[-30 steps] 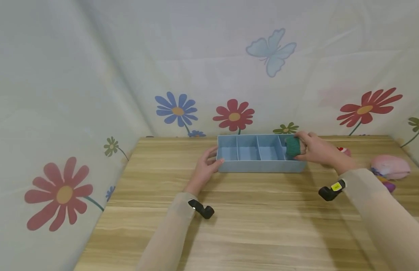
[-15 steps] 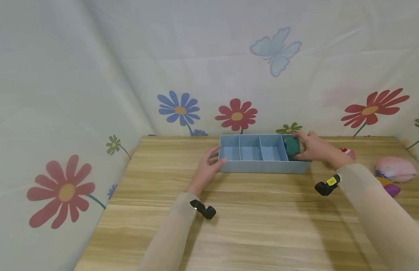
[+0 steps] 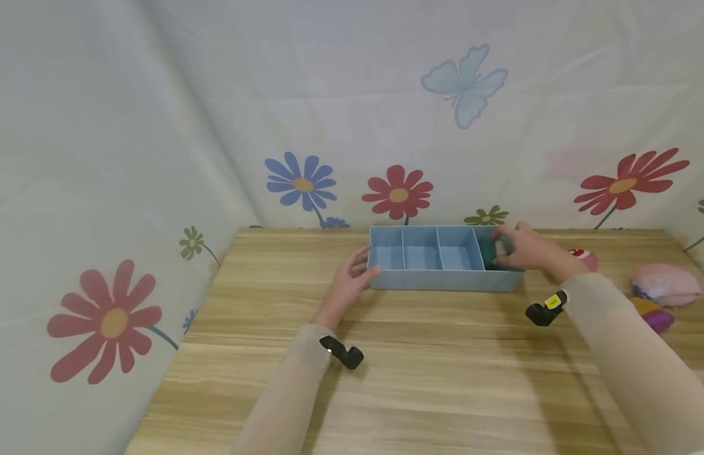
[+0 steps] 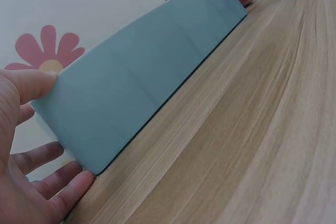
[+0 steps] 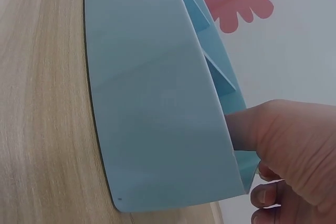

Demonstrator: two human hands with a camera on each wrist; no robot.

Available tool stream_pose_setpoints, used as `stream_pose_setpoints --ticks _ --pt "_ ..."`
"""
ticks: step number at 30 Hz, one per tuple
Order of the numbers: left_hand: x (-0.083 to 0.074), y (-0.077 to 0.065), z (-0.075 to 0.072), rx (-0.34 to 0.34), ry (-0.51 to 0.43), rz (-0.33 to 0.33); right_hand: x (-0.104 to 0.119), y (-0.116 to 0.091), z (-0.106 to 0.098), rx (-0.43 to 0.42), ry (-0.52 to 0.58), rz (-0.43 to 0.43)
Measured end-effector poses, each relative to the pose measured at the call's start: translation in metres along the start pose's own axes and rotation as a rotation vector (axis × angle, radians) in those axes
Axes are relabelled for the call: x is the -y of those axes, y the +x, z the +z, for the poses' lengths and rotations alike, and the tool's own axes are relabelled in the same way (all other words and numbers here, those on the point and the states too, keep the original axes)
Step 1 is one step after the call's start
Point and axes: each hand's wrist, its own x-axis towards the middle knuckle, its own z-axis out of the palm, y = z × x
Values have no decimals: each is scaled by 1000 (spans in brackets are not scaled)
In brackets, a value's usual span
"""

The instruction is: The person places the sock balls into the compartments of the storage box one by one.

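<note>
A light blue box [image 3: 443, 280] with several compartments in a row stands at the back of the table. My left hand [image 3: 347, 278] holds its left end, the thumb on the front corner and the fingers along the end wall [image 4: 50, 169]. A green ribbed knit bundle [image 3: 487, 249], like a rolled sock, sits low in the rightmost compartment. My right hand [image 3: 528, 248] reaches over the right end, thumb and forefinger curled at the bundle. In the right wrist view the thumb [image 5: 249, 127] dips inside the box, other fingers curl outside, and the bundle is hidden.
On the wooden table [image 3: 420, 379], right of the box, lie a small pink and red bundle [image 3: 584, 258], a larger pink bundle [image 3: 665, 284] and an orange and purple one [image 3: 656, 317]. A flower-printed cloth wall [image 3: 340, 114] rises behind the table.
The green knit bundle has gone down into the rightmost compartment with my right hand following it. My left hand stays at the box's left end.
</note>
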Motion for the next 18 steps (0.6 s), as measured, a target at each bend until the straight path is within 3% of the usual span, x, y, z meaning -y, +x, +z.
stream_pose_setpoints --ticks 6,13,18 --pt "-2 1 1 9 8 0 -1 -6 -3 -9 27 13" --pt "-1 1 1 5 -9 -8 -4 -19 -8 -12 206 69" --pt "-3 0 2 -15 -17 -20 -1 -27 -16 -50 149 35"
